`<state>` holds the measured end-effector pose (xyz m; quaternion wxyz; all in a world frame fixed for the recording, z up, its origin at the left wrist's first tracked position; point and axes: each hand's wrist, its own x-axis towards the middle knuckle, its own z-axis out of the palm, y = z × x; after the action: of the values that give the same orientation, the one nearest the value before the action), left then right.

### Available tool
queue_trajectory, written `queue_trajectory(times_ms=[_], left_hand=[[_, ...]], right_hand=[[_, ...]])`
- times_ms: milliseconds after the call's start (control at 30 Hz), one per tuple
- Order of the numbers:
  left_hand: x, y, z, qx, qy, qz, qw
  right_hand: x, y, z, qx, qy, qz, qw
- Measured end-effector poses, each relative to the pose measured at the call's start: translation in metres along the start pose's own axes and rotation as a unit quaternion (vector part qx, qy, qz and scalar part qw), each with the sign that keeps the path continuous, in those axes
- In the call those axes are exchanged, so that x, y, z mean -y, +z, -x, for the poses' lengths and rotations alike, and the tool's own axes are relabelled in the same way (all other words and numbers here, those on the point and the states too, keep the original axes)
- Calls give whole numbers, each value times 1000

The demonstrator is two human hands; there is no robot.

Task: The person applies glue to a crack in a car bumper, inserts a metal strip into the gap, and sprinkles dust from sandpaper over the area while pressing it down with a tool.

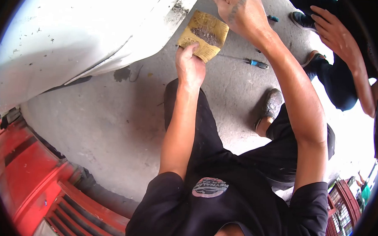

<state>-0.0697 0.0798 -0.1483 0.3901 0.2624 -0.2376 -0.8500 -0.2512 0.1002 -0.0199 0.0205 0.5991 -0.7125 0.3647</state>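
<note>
My left hand [190, 66] grips a tan printed sheet [204, 36] that looks like sandpaper, thumb on top and the other fingers beneath. Dark grey flakes or dust lie on the middle of the sheet. My right hand [239, 12] is just above and to the right of it, at the top edge of the view. Its fingers look curled closed, but their tips are cut off, so what they hold, if anything, is hidden. Close to both hands is the lower edge of a white, scuffed vehicle panel [117, 26].
A blue-handled screwdriver [256, 63] lies on the concrete floor [126, 111], with another blue-handled tool [272, 18] farther off. A person's hand [338, 38] and legs are at the right. Red slatted metalwork [88, 210] stands at lower left.
</note>
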Motion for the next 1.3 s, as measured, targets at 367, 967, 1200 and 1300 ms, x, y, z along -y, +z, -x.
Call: queue_trajectory(times_ms=[367,967,1200,1300], left_hand=[[-27,26,-6,-31,16,15,999],[-45,68,-39,7,99,45,994],[-39,56,-49,-11,117,63,991],[-41,54,-47,29,133,77,988]], right_hand=[[5,-1,-1,67,51,63,994],[7,9,4,15,95,39,995],[4,7,4,25,76,29,996],[3,10,5,15,85,1,996]])
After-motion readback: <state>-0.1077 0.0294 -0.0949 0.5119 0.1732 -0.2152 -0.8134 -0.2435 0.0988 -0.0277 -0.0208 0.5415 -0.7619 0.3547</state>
